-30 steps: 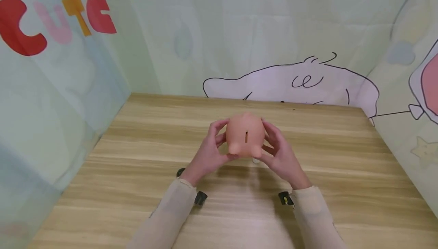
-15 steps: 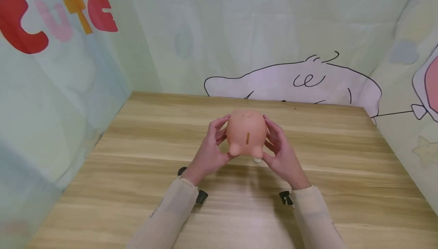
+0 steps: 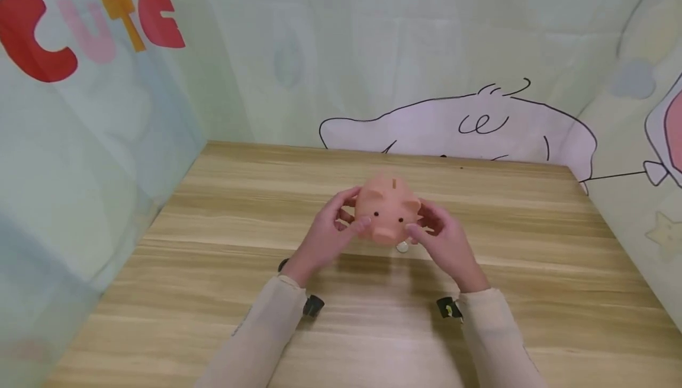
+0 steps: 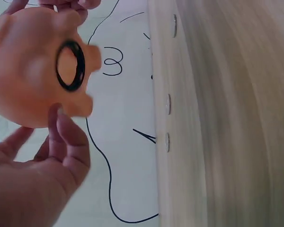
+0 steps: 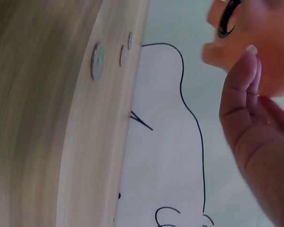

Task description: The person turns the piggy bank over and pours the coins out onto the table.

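A pink piggy bank [image 3: 386,225] is held up above the table between both hands. Its eyes and snout face the head camera, with the coin slot near the top. My left hand [image 3: 326,233] grips one side, thumb beside the face; my right hand [image 3: 446,244] grips the other side the same way. The left wrist view shows the underside of the piggy bank [image 4: 31,61], with short feet and a black-rimmed round piece [image 4: 77,66]. Below the snout, a coin [image 3: 402,247] lies on the table. More coins, partly hidden in the head view, appear in the right wrist view, including a large coin [image 5: 98,61].
The wooden table [image 3: 213,299] meets printed cloth walls at the back and both sides. A cartoon outline [image 3: 479,130] is printed on the back cloth [image 3: 367,44]. Dark wrist-worn devices [image 3: 313,305] sit at the sleeve cuffs.
The piggy bank has tipped in my hands: its face has turned up into view and its slot has moved toward the far side. Both thumbs now lie near the face.
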The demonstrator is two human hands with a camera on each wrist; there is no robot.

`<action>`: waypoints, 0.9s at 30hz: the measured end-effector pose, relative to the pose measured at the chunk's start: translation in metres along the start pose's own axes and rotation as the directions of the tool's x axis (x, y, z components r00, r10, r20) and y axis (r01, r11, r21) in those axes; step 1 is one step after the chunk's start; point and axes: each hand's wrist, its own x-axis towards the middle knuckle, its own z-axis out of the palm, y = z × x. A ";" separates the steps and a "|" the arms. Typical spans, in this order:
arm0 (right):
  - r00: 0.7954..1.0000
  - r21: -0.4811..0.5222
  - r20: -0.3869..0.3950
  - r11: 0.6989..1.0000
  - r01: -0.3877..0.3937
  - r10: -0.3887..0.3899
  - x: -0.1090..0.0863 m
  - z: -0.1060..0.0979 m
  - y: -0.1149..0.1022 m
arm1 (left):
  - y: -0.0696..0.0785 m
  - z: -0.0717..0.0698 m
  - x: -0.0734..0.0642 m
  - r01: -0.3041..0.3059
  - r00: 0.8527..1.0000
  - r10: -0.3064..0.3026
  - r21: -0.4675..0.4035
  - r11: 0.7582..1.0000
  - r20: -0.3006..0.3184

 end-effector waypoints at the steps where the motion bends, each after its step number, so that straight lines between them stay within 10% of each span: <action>1: 0.998 -0.017 -0.026 0.999 -0.050 0.049 0.001 0.002 0.000 | 0.000 0.000 0.000 0.027 1.000 -0.027 0.017 0.999 -0.005; 7: 0.970 -0.068 -0.080 0.970 -0.233 0.228 0.001 0.010 -0.003 | 0.002 0.008 0.000 0.175 0.984 -0.171 0.091 0.980 -0.049; 27: 0.930 -0.069 -0.038 0.927 -0.368 0.366 -0.003 0.012 -0.006 | 0.011 0.010 -0.005 0.347 0.937 -0.335 0.157 0.925 -0.097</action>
